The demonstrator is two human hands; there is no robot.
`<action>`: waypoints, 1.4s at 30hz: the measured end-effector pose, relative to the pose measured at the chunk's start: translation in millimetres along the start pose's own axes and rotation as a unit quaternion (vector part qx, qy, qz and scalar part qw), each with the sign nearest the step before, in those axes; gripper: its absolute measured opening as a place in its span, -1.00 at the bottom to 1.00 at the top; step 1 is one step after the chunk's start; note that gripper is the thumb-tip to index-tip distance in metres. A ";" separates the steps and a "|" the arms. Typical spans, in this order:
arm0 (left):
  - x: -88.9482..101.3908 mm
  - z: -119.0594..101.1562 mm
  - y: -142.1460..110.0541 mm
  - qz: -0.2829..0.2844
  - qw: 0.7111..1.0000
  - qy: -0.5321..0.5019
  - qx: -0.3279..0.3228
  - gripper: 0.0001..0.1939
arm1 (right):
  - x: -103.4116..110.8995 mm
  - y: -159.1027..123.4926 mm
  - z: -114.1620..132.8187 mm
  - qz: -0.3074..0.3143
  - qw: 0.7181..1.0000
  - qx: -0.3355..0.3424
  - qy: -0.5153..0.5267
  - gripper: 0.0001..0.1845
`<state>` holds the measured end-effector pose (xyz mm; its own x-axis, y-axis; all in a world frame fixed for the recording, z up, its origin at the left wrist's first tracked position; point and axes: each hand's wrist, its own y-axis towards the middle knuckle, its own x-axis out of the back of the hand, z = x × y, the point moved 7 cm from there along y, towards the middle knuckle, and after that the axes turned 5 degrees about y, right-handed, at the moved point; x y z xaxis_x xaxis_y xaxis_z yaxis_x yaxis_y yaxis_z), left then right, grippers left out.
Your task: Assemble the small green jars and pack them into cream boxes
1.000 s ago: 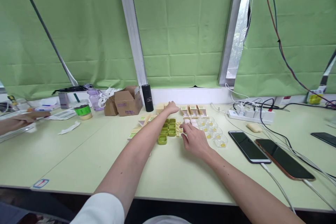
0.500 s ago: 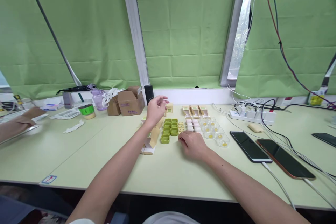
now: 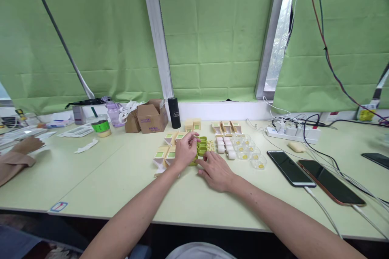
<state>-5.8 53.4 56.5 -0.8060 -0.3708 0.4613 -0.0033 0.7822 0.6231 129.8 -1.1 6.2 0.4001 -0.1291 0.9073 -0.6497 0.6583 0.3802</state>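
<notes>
Green tubs (image 3: 202, 150): grouped at eleven o'clock from the right hand (image 3: 216, 169), three o'clock from the left hand (image 3: 186, 150) | left: fingers curled, any hold cannot be told | right: loosely bent by the nearest tub, grip unclear | handling: probably light, stiff, smooth, slide-prone; best pinched by opposite walls

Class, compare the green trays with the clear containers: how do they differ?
The green trays are opaque; the clear containers are see-through, showing yellow spots. The left hand partly hides the green trays, while no hand covers the clear containers. Both sit grouped on the table.
</notes>
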 end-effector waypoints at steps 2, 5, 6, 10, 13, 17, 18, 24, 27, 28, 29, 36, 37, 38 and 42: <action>-2.8 1.2 -2.2 0.006 1.000 0.000 -0.003 -0.80 | 2.0 -1.3 -1.0 -0.011 1.000 -0.002 -0.002 -0.73; -6.7 5.7 -5.6 0.011 1.000 -0.002 0.001 -0.80 | 6.2 -4.7 -3.8 -0.029 1.000 -0.005 0.002 -0.85; -8.2 7.2 -6.9 0.013 1.000 -0.006 0.004 -0.80 | 7.7 -6.0 -5.4 -0.034 0.999 -0.005 0.009 -0.86; -14.7 6.9 -13.1 0.029 0.999 -0.021 0.002 -0.80 | 11.8 -9.5 -13.8 -0.043 0.998 -0.012 0.051 -0.87; -17.5 0.2 -17.9 0.046 0.999 -0.018 -0.004 -0.80 | 12.0 -9.4 -16.5 -0.029 0.997 -0.011 0.068 -0.88; -17.1 -9.8 -21.0 0.056 0.998 -0.018 -0.013 -0.80 | 16.1 -8.5 -19.1 -0.038 0.995 -0.023 0.087 -0.83; -16.4 -11.2 -21.0 0.054 0.998 -0.022 -0.013 -0.79 | 17.8 -8.6 -21.1 -0.046 0.994 -0.033 0.094 -0.79; -9.5 -16.9 -19.0 0.023 0.999 -0.024 -0.030 -0.75 | 28.9 -10.1 -40.2 -0.130 0.972 -0.092 0.172 -0.53; -10.3 -21.8 -19.8 0.034 0.997 -0.035 -0.057 -0.63 | 34.6 -11.4 -47.4 -0.181 0.957 -0.097 0.207 -0.47; -11.2 -23.3 -20.4 0.040 0.996 -0.038 -0.066 -0.58 | 36.6 -12.0 -49.3 -0.196 0.952 -0.097 0.213 -0.46; -12.1 -24.5 -21.2 0.045 0.996 -0.037 -0.074 -0.54 | 38.4 -12.7 -51.0 -0.210 0.948 -0.097 0.218 -0.45; -18.8 -28.7 -27.3 0.061 0.989 -0.002 -0.134 -0.48 | 43.5 -15.4 -58.7 -0.247 0.933 -0.103 0.241 -0.42; -19.6 -28.8 -27.8 0.063 0.988 0.003 -0.140 -0.49 | 43.6 -15.4 -59.2 -0.248 0.932 -0.104 0.244 -0.42; -20.1 -28.7 -28.0 0.064 0.988 0.007 -0.144 -0.49 | 43.4 -15.4 -59.9 -0.249 0.930 -0.105 0.247 -0.42; -19.0 -29.5 -27.3 0.060 0.987 0.012 -0.148 -0.51 | 41.8 -15.5 -63.5 -0.253 0.926 -0.106 0.259 -0.42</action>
<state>27.1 24.3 49.4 -0.7756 -0.2989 0.5560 0.2674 0.6422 0.7183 197.6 30.4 26.8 0.9109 -0.1224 0.3941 -0.1759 0.7487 0.6391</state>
